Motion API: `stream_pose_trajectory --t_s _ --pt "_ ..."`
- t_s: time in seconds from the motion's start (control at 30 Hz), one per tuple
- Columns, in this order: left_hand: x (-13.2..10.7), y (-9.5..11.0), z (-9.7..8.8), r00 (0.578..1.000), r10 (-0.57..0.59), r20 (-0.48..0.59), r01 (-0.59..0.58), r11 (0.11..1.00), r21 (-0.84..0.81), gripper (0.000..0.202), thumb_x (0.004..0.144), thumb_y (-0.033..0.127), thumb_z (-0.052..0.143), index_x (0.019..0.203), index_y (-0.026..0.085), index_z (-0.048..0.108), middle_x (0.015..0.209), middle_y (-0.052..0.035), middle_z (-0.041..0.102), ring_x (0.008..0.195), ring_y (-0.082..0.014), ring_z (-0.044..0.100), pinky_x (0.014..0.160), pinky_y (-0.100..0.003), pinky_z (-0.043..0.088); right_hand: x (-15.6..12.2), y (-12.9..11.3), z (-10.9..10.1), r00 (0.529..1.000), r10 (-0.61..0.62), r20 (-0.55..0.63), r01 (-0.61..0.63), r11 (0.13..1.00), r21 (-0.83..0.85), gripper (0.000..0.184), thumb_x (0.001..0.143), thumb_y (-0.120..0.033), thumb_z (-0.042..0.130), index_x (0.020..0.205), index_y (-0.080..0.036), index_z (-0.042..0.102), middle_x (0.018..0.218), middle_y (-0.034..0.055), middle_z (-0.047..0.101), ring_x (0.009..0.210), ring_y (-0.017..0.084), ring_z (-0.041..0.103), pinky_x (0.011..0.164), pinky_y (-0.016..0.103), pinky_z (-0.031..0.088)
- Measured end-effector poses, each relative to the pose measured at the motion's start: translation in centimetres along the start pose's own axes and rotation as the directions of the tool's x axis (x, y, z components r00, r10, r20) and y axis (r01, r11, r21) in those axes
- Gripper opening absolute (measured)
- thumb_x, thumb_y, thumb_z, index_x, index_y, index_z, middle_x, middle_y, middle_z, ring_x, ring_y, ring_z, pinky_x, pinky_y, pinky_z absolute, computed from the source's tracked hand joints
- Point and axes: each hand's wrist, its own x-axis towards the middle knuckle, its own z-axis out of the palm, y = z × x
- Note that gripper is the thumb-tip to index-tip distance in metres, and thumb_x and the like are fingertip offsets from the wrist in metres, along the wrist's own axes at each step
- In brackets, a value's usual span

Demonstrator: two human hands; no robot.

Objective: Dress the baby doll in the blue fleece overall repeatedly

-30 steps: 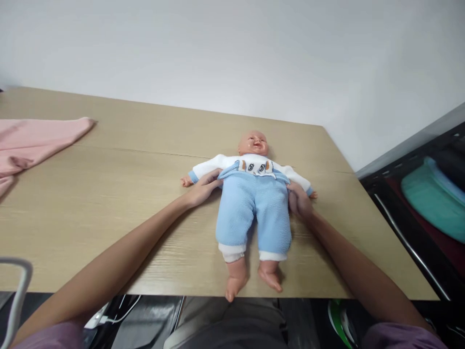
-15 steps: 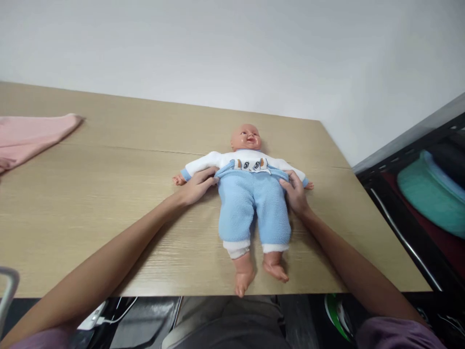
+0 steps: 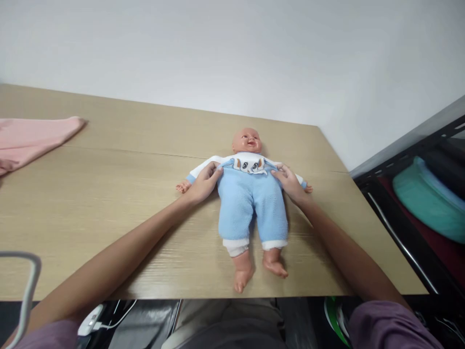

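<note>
A baby doll (image 3: 248, 141) lies on its back on the wooden table (image 3: 109, 194), head away from me and bare feet at the near edge. It wears a white top and fluffy light-blue trousers (image 3: 253, 203). My left hand (image 3: 204, 182) pinches the left side of the trousers' waistband at the doll's chest. My right hand (image 3: 289, 182) pinches the right side of the same waistband. Both hands are closed on the fabric.
A pink cloth (image 3: 32, 138) lies at the table's far left. A dark rack with a teal item (image 3: 428, 201) stands to the right. A white cable and charger (image 3: 90, 324) hang below the near edge. A white wall runs behind the table.
Both hands have moved up the doll's body, drawing the blue waistband from the belly up to the chest. The doll has shifted slightly away from the table edge.
</note>
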Motion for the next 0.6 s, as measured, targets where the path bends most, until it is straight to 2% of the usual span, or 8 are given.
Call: stream_pose_trajectory --t_s 0.13,0.27,0.37,0.47,0.53,0.6 --pt "-0.3 -0.7 0.0 0.999 0.024 -0.028 -0.026 0.996 -0.079 0.032 0.104 0.054 0.068 0.101 0.023 0.062 0.099 -0.0019 0.062 0.093 -0.0216 0.057 0.092 -0.036 0.049 -1.0 0.8 0.0 0.998 -0.024 -0.057 0.022 0.999 -0.031 0.044 0.084 -0.065 0.08 0.086 -0.027 0.057 0.082 -0.0032 0.056 0.079 0.019 0.053 0.078 0.033 0.046" --pt "-0.2 -1.5 0.2 0.984 0.078 -0.163 -0.102 0.984 -0.143 0.041 0.101 0.064 0.074 0.1 0.025 0.062 0.095 -0.0011 0.062 0.091 -0.0208 0.057 0.089 -0.034 0.051 -1.8 0.7 0.2 0.985 -0.063 -0.16 0.056 0.997 -0.047 0.039 0.092 -0.063 0.07 0.089 -0.027 0.054 0.086 -0.0026 0.054 0.085 0.02 0.054 0.084 0.034 0.047" --pt "-0.1 -2.0 0.6 0.964 0.092 -0.249 -0.143 0.97 -0.195 0.049 0.096 0.072 0.077 0.1 0.025 0.062 0.093 -0.0012 0.063 0.087 -0.0205 0.058 0.083 -0.033 0.051 -1.6 0.5 0.2 0.964 -0.081 -0.253 0.067 0.996 -0.064 0.036 0.095 -0.061 0.064 0.094 -0.028 0.051 0.085 -0.0034 0.05 0.082 0.02 0.052 0.081 0.034 0.047" --pt "-0.2 -2.2 1.0 0.951 0.096 -0.293 -0.166 0.961 -0.223 0.048 0.095 0.069 0.08 0.097 0.025 0.064 0.09 -0.0004 0.061 0.085 -0.0194 0.056 0.081 -0.032 0.048 -0.9 -0.7 0.7 0.939 -0.123 -0.321 0.096 0.99 -0.099 0.033 0.098 -0.058 0.066 0.098 -0.029 0.051 0.085 -0.0036 0.05 0.081 0.02 0.055 0.08 0.035 0.048" --pt "-0.4 -2.2 1.2 0.947 0.101 -0.305 -0.177 0.956 -0.235 0.045 0.096 0.067 0.081 0.099 0.025 0.067 0.09 -0.0003 0.061 0.085 -0.0192 0.056 0.08 -0.032 0.047 0.0 -2.6 1.9 0.931 -0.23 -0.283 0.19 0.969 -0.161 0.027 0.101 -0.052 0.066 0.101 -0.028 0.054 0.09 -0.0013 0.058 0.085 0.02 0.061 0.083 0.035 0.051" --pt "-0.7 -2.0 1.3 0.945 0.113 -0.305 -0.187 0.956 -0.224 0.042 0.097 0.065 0.081 0.105 0.025 0.069 0.093 -0.0006 0.063 0.087 -0.019 0.057 0.081 -0.032 0.047 1.7 -5.4 3.8 0.913 -0.387 -0.125 0.35 0.904 -0.244 0.018 0.104 -0.045 0.065 0.107 -0.028 0.059 0.102 0.0029 0.068 0.094 0.021 0.068 0.087 0.036 0.055"
